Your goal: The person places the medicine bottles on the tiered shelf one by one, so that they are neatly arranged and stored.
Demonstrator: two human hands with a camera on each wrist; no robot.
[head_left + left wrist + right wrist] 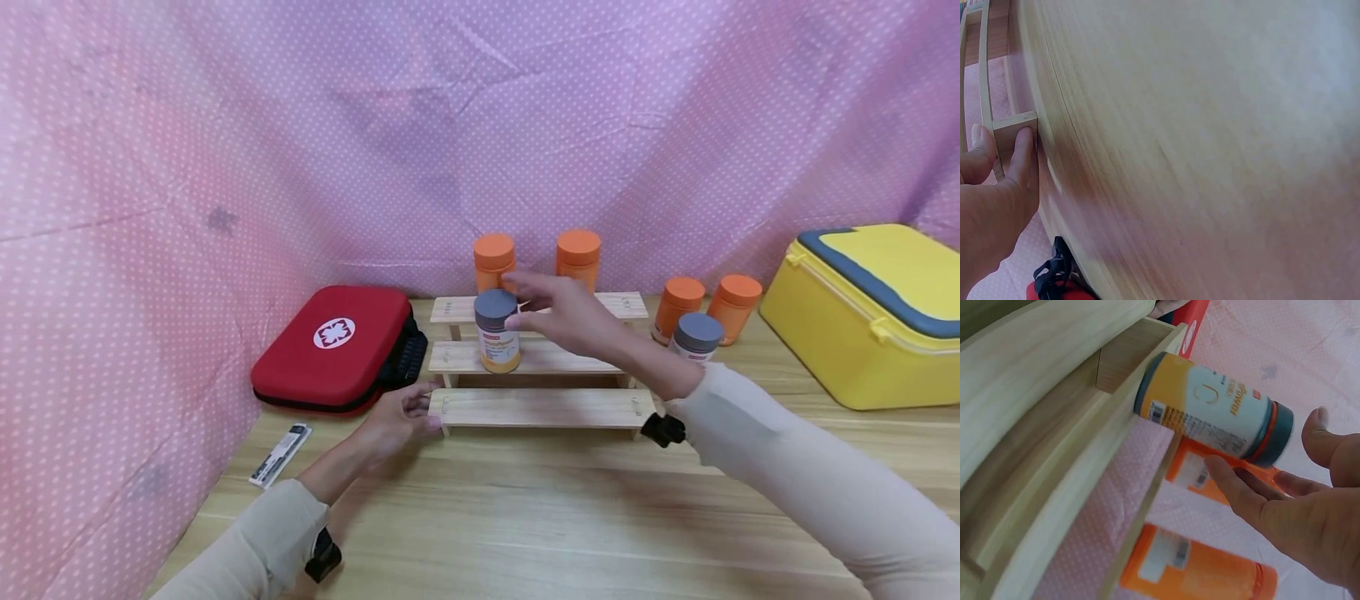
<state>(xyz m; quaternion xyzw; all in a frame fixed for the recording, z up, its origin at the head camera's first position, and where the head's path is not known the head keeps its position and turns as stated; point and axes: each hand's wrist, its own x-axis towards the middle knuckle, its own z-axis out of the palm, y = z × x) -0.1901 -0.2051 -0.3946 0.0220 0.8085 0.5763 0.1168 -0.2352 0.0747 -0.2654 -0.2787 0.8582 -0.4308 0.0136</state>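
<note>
Grey-lidded yellow cylindrical jar upright beside right hand, fingers loosely spread; left hand pinches pale wooden three-tier rack. Stray knock or tug could topple jar.

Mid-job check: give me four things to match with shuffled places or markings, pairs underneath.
1. red case
2. yellow box
3. left hand
4. right hand

A. beside the grey-lidded jar on the middle step
B. marked with a round white emblem
C. left end of the front step
D. far right of the table

Right pairs: 1-B, 2-D, 3-C, 4-A
</note>
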